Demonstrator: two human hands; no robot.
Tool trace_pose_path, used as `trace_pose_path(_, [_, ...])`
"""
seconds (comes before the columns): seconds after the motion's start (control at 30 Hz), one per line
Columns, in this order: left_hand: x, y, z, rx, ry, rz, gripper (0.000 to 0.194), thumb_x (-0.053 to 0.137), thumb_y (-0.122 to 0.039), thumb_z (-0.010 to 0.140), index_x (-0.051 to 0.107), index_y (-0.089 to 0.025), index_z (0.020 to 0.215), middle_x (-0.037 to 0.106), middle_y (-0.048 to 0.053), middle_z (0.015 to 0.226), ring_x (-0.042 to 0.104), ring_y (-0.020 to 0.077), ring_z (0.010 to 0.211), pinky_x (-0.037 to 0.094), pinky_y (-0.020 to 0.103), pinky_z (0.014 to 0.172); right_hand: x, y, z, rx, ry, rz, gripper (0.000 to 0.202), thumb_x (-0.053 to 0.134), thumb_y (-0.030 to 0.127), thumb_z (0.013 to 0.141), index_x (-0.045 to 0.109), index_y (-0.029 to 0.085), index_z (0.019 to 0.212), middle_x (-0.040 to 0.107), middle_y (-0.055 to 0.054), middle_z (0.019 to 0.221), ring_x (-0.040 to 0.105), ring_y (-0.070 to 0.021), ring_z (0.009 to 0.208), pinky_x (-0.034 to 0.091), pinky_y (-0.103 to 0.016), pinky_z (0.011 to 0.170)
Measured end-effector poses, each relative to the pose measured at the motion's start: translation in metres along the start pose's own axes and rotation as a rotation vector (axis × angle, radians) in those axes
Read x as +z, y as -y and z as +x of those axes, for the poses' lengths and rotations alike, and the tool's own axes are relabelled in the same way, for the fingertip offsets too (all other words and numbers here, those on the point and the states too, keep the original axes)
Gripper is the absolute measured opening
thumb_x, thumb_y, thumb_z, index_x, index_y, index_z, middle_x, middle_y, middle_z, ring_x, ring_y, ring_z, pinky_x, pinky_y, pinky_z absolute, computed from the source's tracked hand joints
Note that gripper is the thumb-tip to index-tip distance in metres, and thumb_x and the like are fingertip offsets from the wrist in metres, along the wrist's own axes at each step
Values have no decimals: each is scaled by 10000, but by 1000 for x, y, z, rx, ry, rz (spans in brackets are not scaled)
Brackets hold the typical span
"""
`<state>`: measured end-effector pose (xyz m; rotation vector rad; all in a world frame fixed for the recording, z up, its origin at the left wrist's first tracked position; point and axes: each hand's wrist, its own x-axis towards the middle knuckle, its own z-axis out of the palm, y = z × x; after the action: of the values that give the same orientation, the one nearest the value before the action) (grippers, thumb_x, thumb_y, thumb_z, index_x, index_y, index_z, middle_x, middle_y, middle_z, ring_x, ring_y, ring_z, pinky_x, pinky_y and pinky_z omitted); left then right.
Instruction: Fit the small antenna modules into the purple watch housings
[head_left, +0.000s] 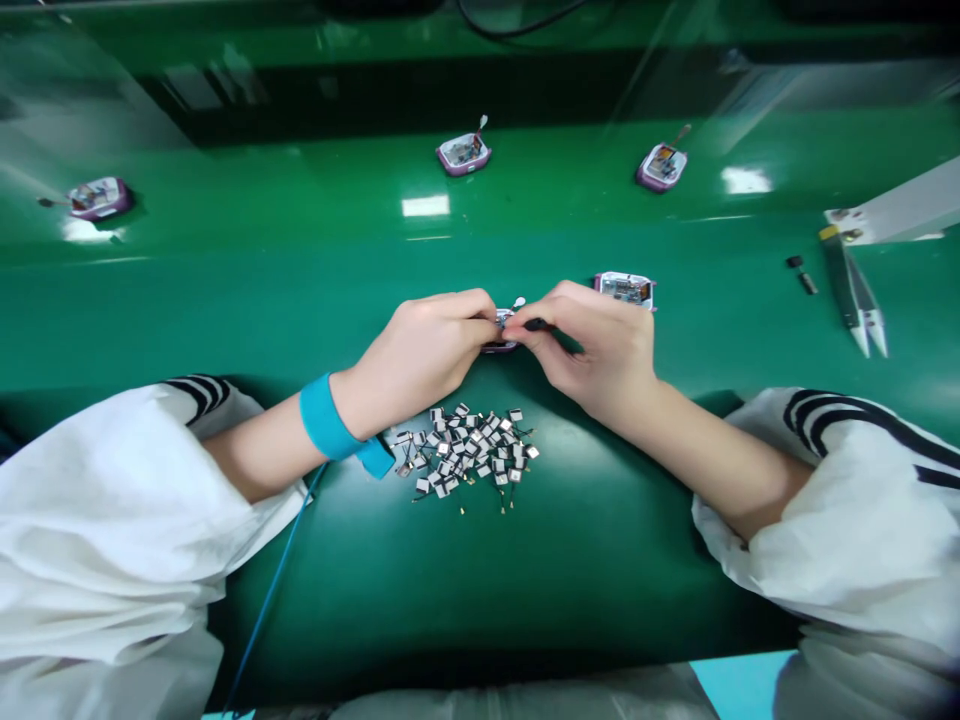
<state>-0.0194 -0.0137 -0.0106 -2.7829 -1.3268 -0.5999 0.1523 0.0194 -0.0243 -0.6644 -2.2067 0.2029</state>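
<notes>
My left hand (439, 345) is closed on a small open smartwatch case (501, 347), its fingertips at the left side. The case has a purple-and-white shell with electronics inside and a white-ended flex tab standing up at its back. My right hand (592, 345) pinches a small dark stick-like piece (536, 324) over the same case; the fingers cover most of it. Just behind my right hand sits another open watch case (628, 289). Below both hands lies a pile of small white-and-black components with short leads (472, 450).
Further open watch cases stand on the green mat, at the far left (101, 199), back middle (463, 154) and back right (662, 167). Tweezers (855, 290) and a small black-headed piece (802, 275) lie right. A blue wrist strap's cord (274, 590) runs down from my left wrist.
</notes>
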Motion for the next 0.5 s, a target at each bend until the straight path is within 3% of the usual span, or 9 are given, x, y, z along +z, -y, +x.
trace_pose_path(0.2, [-3,0,1,67,11,85,217,425,-164,856,637,-184,898,625,-6,849,551,136,789,451,223,719,-12,-4,-2,308,-177,273,113,477,249,839,562,191,793,599,11,752,591,-77,667,483,-214,604])
trace_pose_path(0.3, [-7,-1,2,79,65,102,214,425,-160,854,630,-180,910,627,-5,865,553,134,753,449,222,670,-20,-11,0,294,21,275,153,409,234,866,548,178,834,578,-11,796,581,-87,685,480,-233,608])
trace_pose_path(0.4, [-10,-2,4,61,101,121,213,419,-177,859,627,-185,905,629,-6,867,568,140,763,445,225,648,-21,-19,1,203,266,154,161,525,261,801,559,157,919,603,-40,881,565,-111,714,473,-247,600])
trace_pose_path(0.5, [-11,-3,5,24,121,139,233,395,-209,873,628,-214,886,627,-20,864,577,133,759,437,220,630,-16,-22,0,176,369,116,494,678,350,663,504,141,1076,603,-60,995,568,-139,747,488,-280,621])
